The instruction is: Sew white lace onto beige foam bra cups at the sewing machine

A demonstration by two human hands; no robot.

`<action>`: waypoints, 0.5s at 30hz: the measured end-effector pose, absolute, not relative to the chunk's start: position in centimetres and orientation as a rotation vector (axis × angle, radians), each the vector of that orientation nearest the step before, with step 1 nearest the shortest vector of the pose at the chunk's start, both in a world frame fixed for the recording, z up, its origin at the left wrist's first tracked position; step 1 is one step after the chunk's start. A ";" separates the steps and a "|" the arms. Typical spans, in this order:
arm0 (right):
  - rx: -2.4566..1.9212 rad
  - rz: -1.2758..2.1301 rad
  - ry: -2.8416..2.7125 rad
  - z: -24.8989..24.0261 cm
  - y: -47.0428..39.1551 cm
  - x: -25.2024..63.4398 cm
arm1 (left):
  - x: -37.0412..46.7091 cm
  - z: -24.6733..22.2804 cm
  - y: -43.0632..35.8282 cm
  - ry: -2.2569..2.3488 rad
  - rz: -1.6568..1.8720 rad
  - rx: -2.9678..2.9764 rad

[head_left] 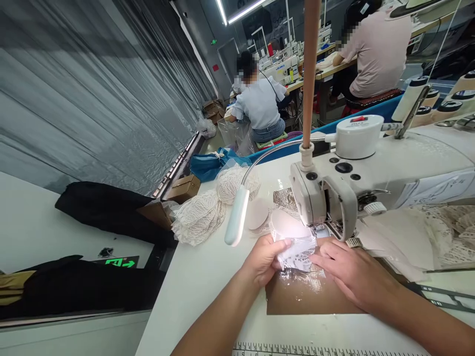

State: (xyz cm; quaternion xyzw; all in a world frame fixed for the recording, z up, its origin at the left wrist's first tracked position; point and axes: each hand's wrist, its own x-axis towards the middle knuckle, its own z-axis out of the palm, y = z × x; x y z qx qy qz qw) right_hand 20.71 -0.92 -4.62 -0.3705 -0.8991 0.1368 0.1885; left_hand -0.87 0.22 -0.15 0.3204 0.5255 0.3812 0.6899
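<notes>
My left hand (265,257) pinches the left edge of a piece of white lace fabric (297,254), thumb on top. My right hand (341,264) lies against the lace's right side with its fingers bent; whether it grips the cloth I cannot tell. The lace is joined to or lies against a pale rounded bra cup (287,225), just left of the needle area of a white sewing machine (308,198). The needle itself is hidden. Under both hands is a brown plate (315,299) with shiny clear film on it.
A lit gooseneck lamp (237,217) hangs left of the machine head. Lace stacks (200,217) lie at the table's left edge, and more lace fabric (449,232) lies right. Thread cones (411,96) stand behind. Two people sit at other machines. A ruler strip (315,348) edges the front.
</notes>
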 end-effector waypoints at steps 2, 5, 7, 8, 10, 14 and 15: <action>-1.027 0.370 -2.496 -4.9 -0.9 20.7 | -0.9 0.2 0.2 1.134 0.828 0.698; -1.019 0.364 -2.487 -5.2 -0.9 20.7 | -1.0 0.6 0.0 1.051 0.820 0.699; -1.020 0.355 -2.494 -5.1 -0.8 20.7 | -1.0 0.6 -0.1 1.052 0.817 0.708; -1.020 0.349 -2.498 -5.1 -0.8 20.7 | -1.1 0.5 -0.2 1.068 0.817 0.707; -1.016 0.337 -2.506 -4.8 -0.8 20.7 | -1.4 0.4 -0.3 1.112 0.802 0.722; -1.017 0.317 -2.503 -4.4 -0.8 20.6 | -3.4 0.6 -0.8 1.252 0.547 1.017; -1.016 0.312 -2.501 -4.3 -0.8 20.5 | -4.3 0.9 -1.1 1.284 0.467 1.113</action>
